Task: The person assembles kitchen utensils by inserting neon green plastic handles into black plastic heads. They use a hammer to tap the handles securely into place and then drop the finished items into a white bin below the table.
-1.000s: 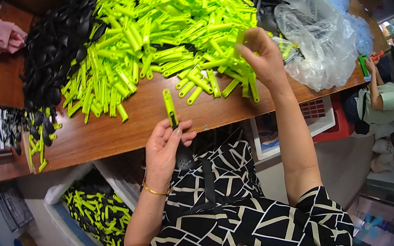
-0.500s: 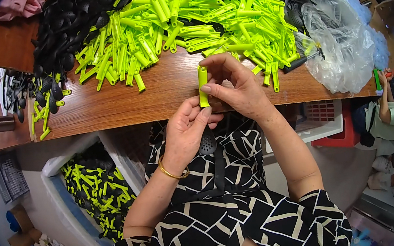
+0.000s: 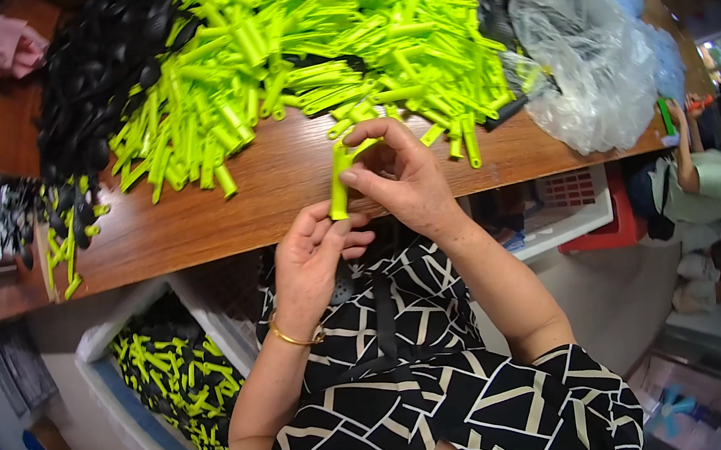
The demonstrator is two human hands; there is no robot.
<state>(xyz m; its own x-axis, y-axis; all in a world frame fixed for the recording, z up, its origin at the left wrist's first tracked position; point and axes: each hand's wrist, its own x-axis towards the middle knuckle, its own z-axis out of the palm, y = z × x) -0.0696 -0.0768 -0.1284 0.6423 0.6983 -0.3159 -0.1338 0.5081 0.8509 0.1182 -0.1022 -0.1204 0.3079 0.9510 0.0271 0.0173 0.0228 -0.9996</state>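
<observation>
A lime-green utensil handle [image 3: 338,184] stands nearly upright just over the table's front edge, pinched between the thumb and fingers of my right hand [image 3: 410,184]. Below it, my left hand [image 3: 306,258] is closed around the upper end of a black perforated spoon [image 3: 341,289]. The spoon's holed head hangs down in front of my patterned clothing, partly hidden by the left wrist. The handle's lower end meets my left fingertips; whether the spoon's stem sits inside it is hidden by the fingers.
A large pile of lime-green handles [image 3: 326,34] covers the wooden table [image 3: 170,227], with black utensil heads [image 3: 99,73] on the left. Clear plastic bags [image 3: 582,77] lie at right. Below left, a white-rimmed bin [image 3: 95,351] holds green-and-black utensils. Another person [image 3: 705,180] works far right.
The whole view has turned and shifted slightly. Both hands keep their grips on the handle and spoon. The spoon head, plain before, is now mostly behind my left wrist.
</observation>
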